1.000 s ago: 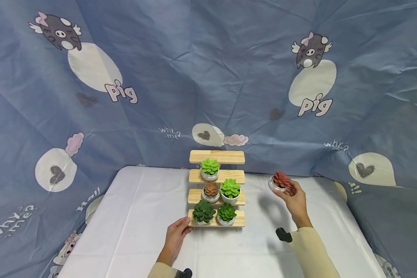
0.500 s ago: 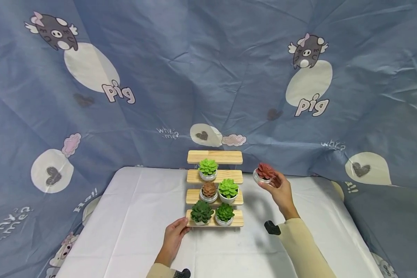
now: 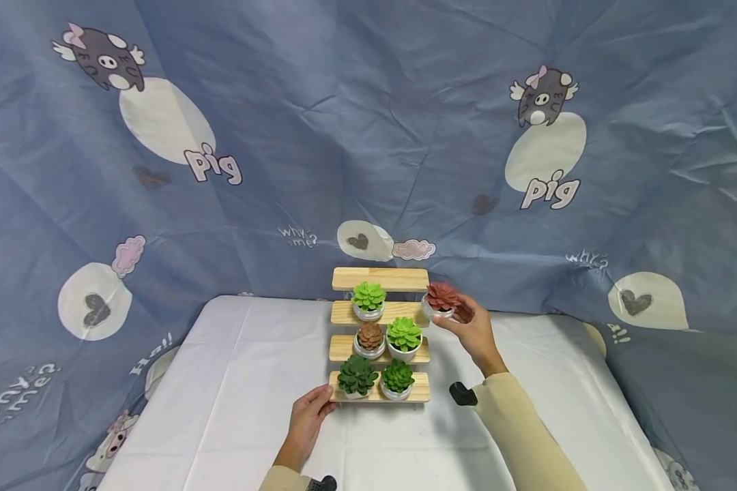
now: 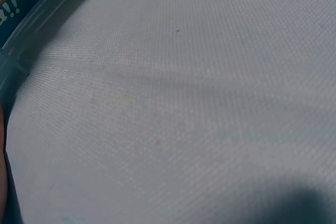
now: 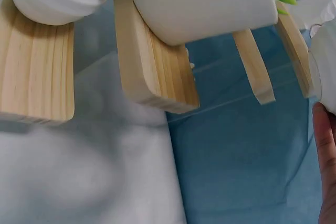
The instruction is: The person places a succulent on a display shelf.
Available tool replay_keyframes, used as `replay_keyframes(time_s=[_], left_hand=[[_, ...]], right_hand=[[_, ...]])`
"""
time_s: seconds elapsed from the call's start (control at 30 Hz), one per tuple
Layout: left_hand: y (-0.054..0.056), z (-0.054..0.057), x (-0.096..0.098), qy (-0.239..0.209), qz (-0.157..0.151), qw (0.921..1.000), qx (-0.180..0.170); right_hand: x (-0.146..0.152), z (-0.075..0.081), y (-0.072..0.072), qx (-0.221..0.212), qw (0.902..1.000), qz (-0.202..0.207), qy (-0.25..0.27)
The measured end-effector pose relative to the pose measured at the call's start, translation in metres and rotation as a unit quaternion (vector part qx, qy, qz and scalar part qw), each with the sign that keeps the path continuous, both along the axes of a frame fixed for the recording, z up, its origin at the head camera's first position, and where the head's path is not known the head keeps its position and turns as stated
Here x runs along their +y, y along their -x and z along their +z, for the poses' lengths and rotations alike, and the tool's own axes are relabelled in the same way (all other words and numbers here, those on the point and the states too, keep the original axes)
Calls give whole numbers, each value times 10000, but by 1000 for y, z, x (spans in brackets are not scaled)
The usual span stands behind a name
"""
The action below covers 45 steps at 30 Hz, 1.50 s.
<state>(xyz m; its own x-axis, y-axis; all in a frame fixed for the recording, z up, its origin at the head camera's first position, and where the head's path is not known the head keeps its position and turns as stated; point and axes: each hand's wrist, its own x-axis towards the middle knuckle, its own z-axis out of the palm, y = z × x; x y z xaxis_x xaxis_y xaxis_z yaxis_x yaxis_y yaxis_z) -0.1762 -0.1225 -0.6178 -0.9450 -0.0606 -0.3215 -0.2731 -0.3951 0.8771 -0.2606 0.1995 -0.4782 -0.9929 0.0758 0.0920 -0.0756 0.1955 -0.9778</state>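
A potted red succulent (image 3: 442,296) in a white pot is held by my right hand (image 3: 478,337), thumb and fingers on the pot's sides. It is at the right end of the second tier from the top of a wooden plant stand (image 3: 377,278); whether it touches the tier I cannot tell. In the right wrist view, part of the held pot (image 5: 326,66) shows at the right edge, with fingers (image 5: 326,153) under it. My left hand (image 3: 307,417) pinches the left end of the stand's bottom tier. The left wrist view shows mostly white cloth.
A light green succulent (image 3: 368,296) stands on the second tier. Below are a brown succulent (image 3: 370,337) and another light green one (image 3: 404,333). Two dark green succulents (image 3: 357,375) fill the bottom tier. White cloth (image 3: 252,361) covers the table; a blue curtain (image 3: 368,136) hangs behind.
My right hand has carried the red succulent leftward, from over the table's right side to the stand's second tier. The left hand stays on the bottom tier.
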Motion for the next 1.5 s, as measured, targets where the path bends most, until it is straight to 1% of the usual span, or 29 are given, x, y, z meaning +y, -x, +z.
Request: replay_keyframes(time_s=[0.13,0.27,0.33,0.5,0.6,0.97,1.27,1.37,1.5], left_hand=[[-1,0,0,14,-22,10000,-31],[0,-2,0,64,-10,10000,-8],[0,-3,0,94,22,9999,-55],[0,-3,0,146,42,9998,-119],[-1,-2,-1,130,12,9999,-82],[-2,-1,-1,38,-5,10000,-85],[-1,-2,-1,77,-9,9999,-67],[0,-2,-1,155,1,9998,-86],[0,-2,-1,228,-6,9997,-118]], right_hand=[[-9,0,5,62,10000,57,-13],[-18,-1,10,4,10000,66,-73],[-22,-1,12,-41,9999,55,-102],[-31,0,13,-57,9999,38,-133],[-36,0,13,-28,9999,76,-122],[-47,1,15,-145,9998,96,75],[-52,1,17,-336,9994,67,-70],[-53,1,18,-271,9995,105,-138],[-54,-1,16,-13,9996,118,-264]])
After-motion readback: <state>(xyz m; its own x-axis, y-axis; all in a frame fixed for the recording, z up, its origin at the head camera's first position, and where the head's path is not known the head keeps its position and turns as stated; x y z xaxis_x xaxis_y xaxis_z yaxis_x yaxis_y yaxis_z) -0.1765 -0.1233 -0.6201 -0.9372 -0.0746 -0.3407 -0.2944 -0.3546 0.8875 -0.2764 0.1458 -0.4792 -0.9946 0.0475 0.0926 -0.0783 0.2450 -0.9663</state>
